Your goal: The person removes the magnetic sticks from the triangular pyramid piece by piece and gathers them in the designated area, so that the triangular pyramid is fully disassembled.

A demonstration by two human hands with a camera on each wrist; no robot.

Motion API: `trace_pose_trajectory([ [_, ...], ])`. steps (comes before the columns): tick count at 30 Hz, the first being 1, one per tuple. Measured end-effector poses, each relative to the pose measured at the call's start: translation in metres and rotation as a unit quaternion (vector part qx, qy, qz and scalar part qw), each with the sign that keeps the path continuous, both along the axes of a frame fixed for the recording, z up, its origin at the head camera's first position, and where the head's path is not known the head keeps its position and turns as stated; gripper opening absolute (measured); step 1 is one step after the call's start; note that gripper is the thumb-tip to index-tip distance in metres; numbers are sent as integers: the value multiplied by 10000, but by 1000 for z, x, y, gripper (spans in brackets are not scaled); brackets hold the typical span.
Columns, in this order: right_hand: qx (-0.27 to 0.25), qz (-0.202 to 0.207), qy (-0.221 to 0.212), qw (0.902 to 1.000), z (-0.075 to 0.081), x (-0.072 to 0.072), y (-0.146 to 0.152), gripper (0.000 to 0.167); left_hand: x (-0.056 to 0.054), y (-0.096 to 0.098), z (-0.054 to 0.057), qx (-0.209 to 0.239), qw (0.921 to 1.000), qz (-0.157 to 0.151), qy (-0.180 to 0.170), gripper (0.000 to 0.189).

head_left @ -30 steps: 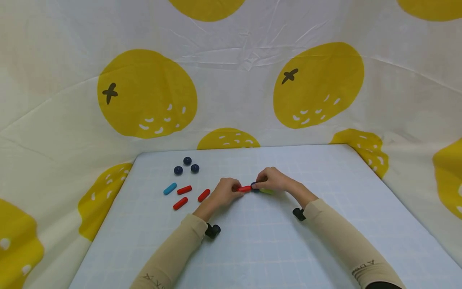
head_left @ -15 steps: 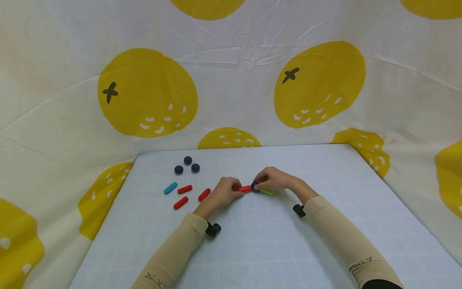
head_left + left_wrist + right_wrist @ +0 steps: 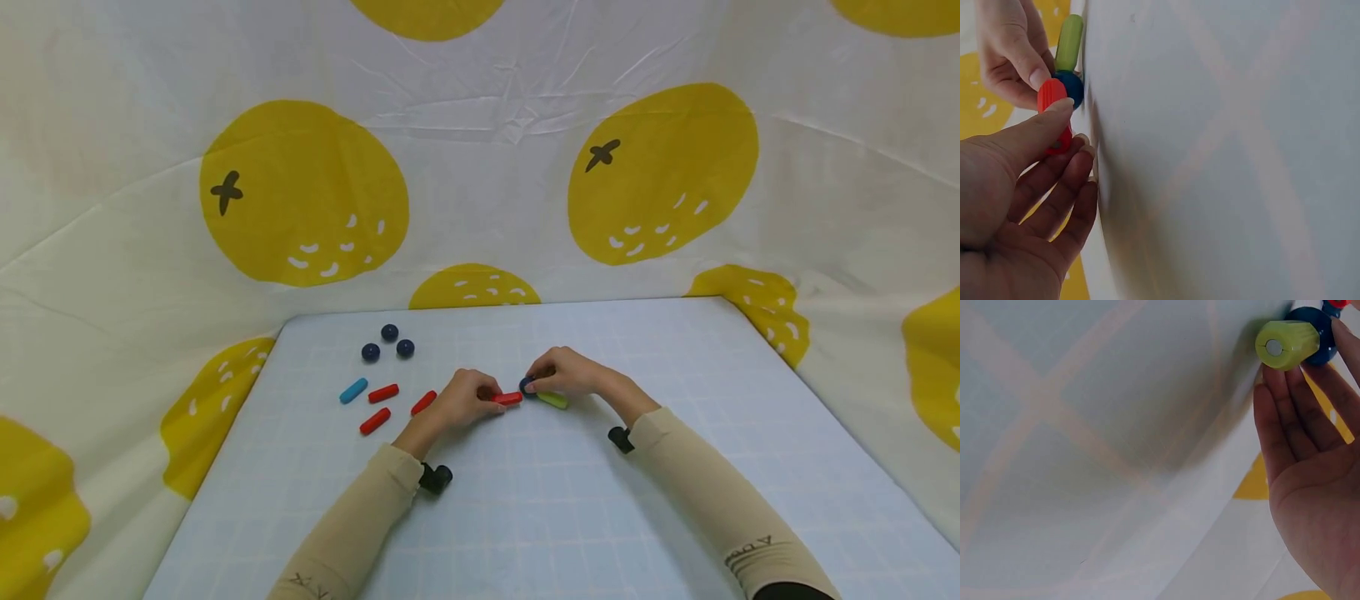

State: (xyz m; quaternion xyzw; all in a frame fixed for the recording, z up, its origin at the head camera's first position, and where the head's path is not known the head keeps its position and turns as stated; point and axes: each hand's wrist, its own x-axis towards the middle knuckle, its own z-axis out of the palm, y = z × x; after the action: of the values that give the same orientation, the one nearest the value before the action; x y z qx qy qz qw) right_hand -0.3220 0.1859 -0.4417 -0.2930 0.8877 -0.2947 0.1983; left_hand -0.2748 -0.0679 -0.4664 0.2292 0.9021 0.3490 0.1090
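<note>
Over the middle of the table, my left hand (image 3: 463,398) pinches a red magnetic rod (image 3: 510,399) between thumb and fingertips. My right hand (image 3: 567,372) holds a dark blue ball (image 3: 527,387) by its thumb and fingers. From that ball a yellow-green magnetic rod (image 3: 553,400) sticks out, its silvery round end facing the camera in the right wrist view. The red rod's far end is right beside the ball, and in the left wrist view the rod overlaps the ball (image 3: 1075,87).
Several loose pieces lie left of my hands: a blue rod (image 3: 353,391), red rods (image 3: 383,393) (image 3: 375,421) (image 3: 423,402), and three dark blue balls (image 3: 389,333) farther back. A patterned cloth (image 3: 480,200) hangs behind the table (image 3: 525,517).
My left hand has shifted slightly nearer to me, with the red rod now lower beside the ball. My right hand keeps the ball and green rod nearly in place.
</note>
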Motion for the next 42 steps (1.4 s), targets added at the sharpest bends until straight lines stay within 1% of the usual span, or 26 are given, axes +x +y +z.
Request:
trace_pose_trajectory([
  [2, 18, -13, 36, 10000, 0, 0, -1, 27, 3, -4, 1, -8, 10000, 48, 14, 15],
  [5, 19, -33, 45, 10000, 1, 1, -2, 28, 11, -12, 2, -69, 9997, 221, 0, 15],
  [6, 24, -39, 43, 10000, 1, 1, -2, 28, 14, -15, 4, -100, 9995, 301, -27, 15],
  [10, 67, -93, 54, 9999, 0, 1, -1, 27, 27, -30, 6, -202, 9988, 456, -18, 15],
  [14, 63, -123, 67, 9999, 2, 1, -1, 27, 37, -46, 6, -266, 9979, 586, 109, 14],
  [18, 29, -83, 91, 9999, 3, 1, 0, 28, 45, -59, 3, -353, 9967, 694, 248, 14],
  [23, 31, -91, 79, 9999, 3, 1, 0, 27, 53, -71, 1, -391, 9957, 795, 265, 15],
  [30, 30, -87, 19, 10000, 1, 1, -1, 26, 71, -81, 5, -523, 9924, 1093, 216, 17],
  [36, 34, -59, 44, 10000, 2, 1, 0, 23, 76, -89, 4, -760, 9866, 1433, 182, 20],
  [39, 15, -36, 56, 10000, 2, 1, 0, 21, 77, -91, 3, -804, 9847, 1524, 277, 21],
  [42, 66, -56, 66, 9999, 3, 2, -1, 19, 78, -93, 4, -855, 9838, 1528, 375, 19],
])
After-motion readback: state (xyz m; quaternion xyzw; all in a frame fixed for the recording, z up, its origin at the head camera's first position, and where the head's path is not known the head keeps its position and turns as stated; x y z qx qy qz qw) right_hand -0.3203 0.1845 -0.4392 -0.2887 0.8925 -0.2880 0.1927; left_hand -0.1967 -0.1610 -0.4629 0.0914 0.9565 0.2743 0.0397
